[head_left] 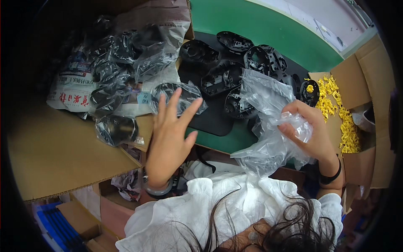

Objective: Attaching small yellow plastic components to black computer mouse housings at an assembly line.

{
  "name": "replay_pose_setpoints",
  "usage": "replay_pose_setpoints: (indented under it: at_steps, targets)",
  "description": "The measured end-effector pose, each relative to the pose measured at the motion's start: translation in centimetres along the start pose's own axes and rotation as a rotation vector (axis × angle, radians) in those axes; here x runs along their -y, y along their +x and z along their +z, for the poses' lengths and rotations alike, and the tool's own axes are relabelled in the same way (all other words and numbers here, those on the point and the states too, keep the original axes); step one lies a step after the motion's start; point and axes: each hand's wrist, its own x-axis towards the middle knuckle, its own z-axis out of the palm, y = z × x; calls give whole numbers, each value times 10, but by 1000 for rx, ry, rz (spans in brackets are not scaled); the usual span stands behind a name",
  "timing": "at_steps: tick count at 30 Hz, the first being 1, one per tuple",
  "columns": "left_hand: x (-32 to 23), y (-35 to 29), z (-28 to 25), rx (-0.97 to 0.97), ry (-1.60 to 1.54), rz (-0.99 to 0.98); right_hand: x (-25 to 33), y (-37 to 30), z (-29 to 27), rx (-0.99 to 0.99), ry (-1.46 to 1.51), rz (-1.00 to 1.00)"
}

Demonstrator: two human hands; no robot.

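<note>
My left hand (170, 130) is open with its fingers spread. Its fingertips lie over a black oval part wrapped in a clear plastic bag (184, 94), at the edge of the cardboard box; whether they press on it I cannot tell. Crumpled clear plastic bags (268, 126) are bunched in my right hand (308, 132), hanging over the table's front edge. Between and beyond my hands, several bare black plastic shells (222, 77) with moulded inner ribs lie grouped on a black mat (214, 124).
A large cardboard box (75, 151) at left holds newspaper (69, 94) and several bagged black parts (117, 128). Small yellow pieces (348, 130) fill part of a cardboard box (380, 122) at right. Behind the shells rises a green surface (268, 25).
</note>
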Motion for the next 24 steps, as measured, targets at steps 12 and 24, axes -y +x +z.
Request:
replay_pose_setpoints:
  at_steps: [12, 24]
  targets:
    - [28, 65, 46, -634, -98, 154, 8, -17, -1, -36, -59, 24]
    - [-9, 120, 23, -780, -293, 195, 12, 1, 0, -126, 95, 31]
